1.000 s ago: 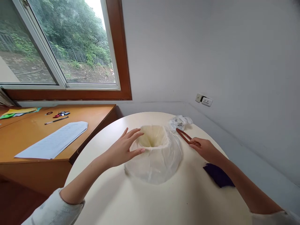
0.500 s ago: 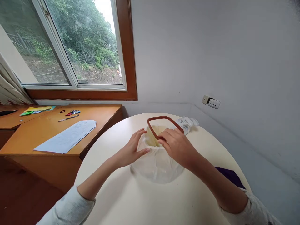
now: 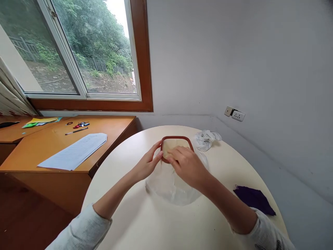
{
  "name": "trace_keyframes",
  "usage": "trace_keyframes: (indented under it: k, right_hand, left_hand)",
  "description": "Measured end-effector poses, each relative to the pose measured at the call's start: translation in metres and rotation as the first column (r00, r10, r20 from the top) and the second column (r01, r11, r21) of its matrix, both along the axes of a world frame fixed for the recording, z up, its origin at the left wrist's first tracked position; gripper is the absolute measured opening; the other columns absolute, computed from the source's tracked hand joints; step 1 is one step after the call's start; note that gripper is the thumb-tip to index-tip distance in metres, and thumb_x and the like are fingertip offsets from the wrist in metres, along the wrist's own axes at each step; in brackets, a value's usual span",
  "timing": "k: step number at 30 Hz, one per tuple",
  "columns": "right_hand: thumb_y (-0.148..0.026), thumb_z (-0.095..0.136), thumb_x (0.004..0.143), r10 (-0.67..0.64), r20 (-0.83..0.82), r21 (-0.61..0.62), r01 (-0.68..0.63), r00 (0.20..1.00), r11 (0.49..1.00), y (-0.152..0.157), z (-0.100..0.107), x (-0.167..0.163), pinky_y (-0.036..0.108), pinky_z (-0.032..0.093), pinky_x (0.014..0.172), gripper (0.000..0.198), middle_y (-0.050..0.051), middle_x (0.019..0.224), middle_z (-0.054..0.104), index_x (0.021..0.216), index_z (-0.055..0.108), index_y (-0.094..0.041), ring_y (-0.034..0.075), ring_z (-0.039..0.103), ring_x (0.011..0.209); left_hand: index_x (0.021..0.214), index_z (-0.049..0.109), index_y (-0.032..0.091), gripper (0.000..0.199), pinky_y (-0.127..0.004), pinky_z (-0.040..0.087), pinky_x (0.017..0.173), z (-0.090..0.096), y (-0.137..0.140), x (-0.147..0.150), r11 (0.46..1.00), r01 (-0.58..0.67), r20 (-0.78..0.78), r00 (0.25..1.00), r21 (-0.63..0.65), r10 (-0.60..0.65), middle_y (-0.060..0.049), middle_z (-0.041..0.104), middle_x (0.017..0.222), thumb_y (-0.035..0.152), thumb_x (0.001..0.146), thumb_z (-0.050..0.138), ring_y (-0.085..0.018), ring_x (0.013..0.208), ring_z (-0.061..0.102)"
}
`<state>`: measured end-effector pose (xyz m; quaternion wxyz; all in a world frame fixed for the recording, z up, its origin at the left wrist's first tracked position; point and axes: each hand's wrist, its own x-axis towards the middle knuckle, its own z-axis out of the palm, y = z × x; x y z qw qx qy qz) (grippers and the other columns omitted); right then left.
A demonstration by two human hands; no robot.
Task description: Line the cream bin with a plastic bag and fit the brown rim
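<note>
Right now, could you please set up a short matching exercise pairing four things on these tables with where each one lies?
Things:
1. brown rim ring
2. crumpled white paper
3. purple cloth
4. printed sheet

Places:
A. wooden desk by the window
B. round table's right edge
C. on the bag-lined bin, under both hands
D. beyond the bin, towards the wall socket

Pairs: 1-C, 2-D, 3-B, 4-A

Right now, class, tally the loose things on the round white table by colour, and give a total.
Brown: 1, the brown rim ring
Cream with clear liner: 1, the small bin
White: 1, the crumpled paper
Purple: 1, the purple cloth
Total: 4
</note>
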<state>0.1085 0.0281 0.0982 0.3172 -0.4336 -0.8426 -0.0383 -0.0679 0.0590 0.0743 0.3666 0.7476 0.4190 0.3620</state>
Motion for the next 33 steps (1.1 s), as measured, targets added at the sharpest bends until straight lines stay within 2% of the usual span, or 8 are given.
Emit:
trace_keyframes:
  k: [3, 5, 8, 10, 15, 18, 23, 33]
  right_hand:
    - [-0.027, 0.037, 0.09, -0.111, -0.092, -0.048, 0.107, 0.99, 0.993, 0.006, 0.002, 0.025, 0.038, 0.039, 0.088, 0.028, 0.009, 0.109, 0.06, 0.103, 0.06, -0.017, 0.021, 0.053, 0.102]
    - [-0.032, 0.036, 0.09, -0.194, -0.109, -0.148, 0.177, 0.975, 0.973, 0.01, -0.001, 0.041, 0.042, 0.036, 0.094, 0.034, 0.009, 0.122, 0.053, 0.112, 0.057, -0.018, 0.024, 0.048, 0.112]
    - [-0.039, 0.031, 0.09, -0.219, -0.113, -0.301, 0.177, 0.969, 0.937, 0.013, -0.009, 0.057, 0.044, 0.033, 0.098, 0.041, 0.008, 0.132, 0.045, 0.119, 0.054, -0.02, 0.024, 0.04, 0.121]
    - [-0.04, 0.03, 0.09, -0.202, -0.127, -0.341, 0.149, 0.971, 0.928, 0.011, -0.014, 0.06, 0.043, 0.032, 0.1, 0.043, 0.008, 0.134, 0.043, 0.12, 0.054, -0.02, 0.023, 0.037, 0.124]
    - [-0.039, 0.033, 0.09, -0.193, -0.213, -0.315, 0.12, 0.958, 0.942, 0.005, -0.021, 0.058, 0.041, 0.032, 0.102, 0.04, 0.007, 0.131, 0.047, 0.114, 0.058, -0.021, 0.021, 0.039, 0.123]
    - [-0.038, 0.035, 0.09, -0.191, -0.248, -0.303, 0.112, 0.95, 0.947, 0.003, -0.021, 0.058, 0.039, 0.033, 0.101, 0.037, 0.007, 0.126, 0.052, 0.109, 0.061, -0.02, 0.02, 0.042, 0.121]
    - [-0.034, 0.037, 0.089, -0.185, -0.266, -0.262, 0.113, 0.946, 0.958, 0.003, -0.02, 0.06, 0.037, 0.037, 0.098, 0.032, 0.007, 0.123, 0.055, 0.095, 0.065, -0.021, 0.02, 0.046, 0.118]
    - [-0.027, 0.038, 0.088, -0.175, -0.263, -0.196, 0.125, 0.949, 0.973, 0.005, -0.027, 0.06, 0.038, 0.04, 0.094, 0.028, 0.007, 0.117, 0.059, 0.085, 0.065, -0.02, 0.02, 0.05, 0.113]
  left_hand:
    - [0.135, 0.027, 0.027, 0.051, -0.037, 0.03, 0.105, -0.001, 0.002, 0.0, 1.0, 0.012, -0.022, 1.0, -0.002, -0.012, -0.002, 0.03, 0.143, 0.048, 0.089, 0.034, -0.021, 0.13, 0.028]
    - [0.135, 0.027, 0.028, 0.05, -0.037, 0.029, 0.105, 0.0, 0.002, -0.001, 1.0, 0.016, -0.034, 0.999, -0.004, -0.016, -0.001, 0.028, 0.144, 0.048, 0.089, 0.034, -0.021, 0.131, 0.027]
    - [0.134, 0.027, 0.031, 0.049, -0.038, 0.03, 0.105, 0.001, 0.0, -0.002, 1.0, 0.028, -0.044, 0.999, -0.01, -0.029, 0.001, 0.027, 0.144, 0.048, 0.089, 0.034, -0.021, 0.131, 0.026]
    - [0.134, 0.027, 0.031, 0.049, -0.038, 0.029, 0.106, 0.002, -0.003, -0.002, 0.999, 0.04, -0.06, 0.997, -0.01, -0.041, 0.001, 0.025, 0.145, 0.048, 0.088, 0.034, -0.021, 0.132, 0.023]
    - [0.136, 0.023, 0.032, 0.052, -0.039, 0.028, 0.107, 0.003, -0.009, -0.004, 0.998, 0.057, -0.1, 0.993, 0.0, -0.056, 0.002, 0.017, 0.148, 0.047, 0.088, 0.036, -0.022, 0.134, 0.018]
    - [0.136, 0.023, 0.033, 0.052, -0.039, 0.028, 0.107, 0.003, -0.011, -0.005, 0.998, 0.059, -0.118, 0.991, -0.002, -0.059, 0.002, 0.018, 0.147, 0.048, 0.087, 0.037, -0.022, 0.134, 0.019]
    - [0.136, 0.022, 0.034, 0.053, -0.039, 0.026, 0.108, 0.005, -0.013, -0.003, 0.998, 0.055, -0.137, 0.989, 0.006, -0.054, 0.003, 0.019, 0.147, 0.048, 0.087, 0.037, -0.021, 0.134, 0.018]
    - [0.137, 0.022, 0.032, 0.054, -0.042, 0.024, 0.108, 0.001, -0.013, -0.001, 0.999, 0.042, -0.146, 0.988, 0.002, -0.042, 0.001, 0.017, 0.148, 0.046, 0.088, 0.037, -0.023, 0.134, 0.019]
